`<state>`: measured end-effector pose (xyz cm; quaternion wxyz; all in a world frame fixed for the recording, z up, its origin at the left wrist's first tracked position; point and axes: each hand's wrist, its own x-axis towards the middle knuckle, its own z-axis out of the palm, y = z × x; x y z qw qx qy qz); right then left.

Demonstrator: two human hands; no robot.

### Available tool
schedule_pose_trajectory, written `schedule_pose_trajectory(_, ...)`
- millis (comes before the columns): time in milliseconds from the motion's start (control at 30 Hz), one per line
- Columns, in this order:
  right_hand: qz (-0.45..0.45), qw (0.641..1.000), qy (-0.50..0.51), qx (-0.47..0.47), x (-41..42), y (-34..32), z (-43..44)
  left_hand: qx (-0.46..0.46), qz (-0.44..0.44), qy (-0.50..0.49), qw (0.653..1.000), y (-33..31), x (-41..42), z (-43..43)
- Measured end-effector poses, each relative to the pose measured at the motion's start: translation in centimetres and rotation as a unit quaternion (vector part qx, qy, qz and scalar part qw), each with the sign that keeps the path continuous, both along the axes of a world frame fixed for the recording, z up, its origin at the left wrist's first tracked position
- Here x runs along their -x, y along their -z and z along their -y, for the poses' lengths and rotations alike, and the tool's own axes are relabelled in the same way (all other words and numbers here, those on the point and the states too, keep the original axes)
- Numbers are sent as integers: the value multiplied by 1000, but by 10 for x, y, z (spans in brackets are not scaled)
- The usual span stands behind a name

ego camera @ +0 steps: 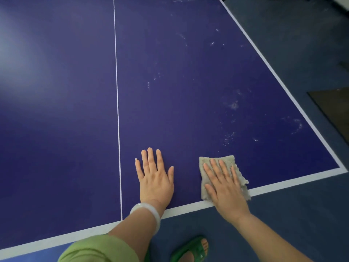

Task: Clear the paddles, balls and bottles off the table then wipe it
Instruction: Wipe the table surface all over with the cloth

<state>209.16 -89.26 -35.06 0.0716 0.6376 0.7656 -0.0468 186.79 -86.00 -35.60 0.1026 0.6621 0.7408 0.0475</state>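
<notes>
Head camera is looking down on a dark blue table tennis table with white border lines and a thin white centre line, whitish smudges showing across its right half and grey-blue floor lying beyond. A person's left hand, wearing a pale bangle, is resting flat on the bare top, fingers straight, holding nothing. Near it, the right hand is pressing straight, spread fingers onto a small grey-beige frayed cloth lying at the near edge, overlapping the white line.
</notes>
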Motion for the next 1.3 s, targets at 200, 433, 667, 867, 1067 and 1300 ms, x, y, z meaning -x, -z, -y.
schedule_pose_trajectory(200, -19, 967, 255, -22, -27, -3, -5, 11, -22, -3, 1000, 3, -4, -1)
schedule_pose_trajectory(433, -41, 986, -163, 10, 4, -2, -43, -4, -37, -2, 999, 1, -5, -3)
schedule_pose_trajectory(667, -19, 981, 193, 11, -81, -4, -104, 7, -47, -13, 999, 1, -5, -3)
schedule_pose_trajectory(867, -63, 994, -81, -19, 13, 2, -55, 2, -52, -17, 999, 2, -6, -3)
schedule_pose_trajectory(1067, -13, 991, -130, -9, -71, -2, -138, -12, -47, -19, 999, 2, -6, -2)
schedule_pose_trajectory(1300, -52, 958, 283, -4, -82, -6, -142, -4, -60, -23, 998, 1, -8, -2)
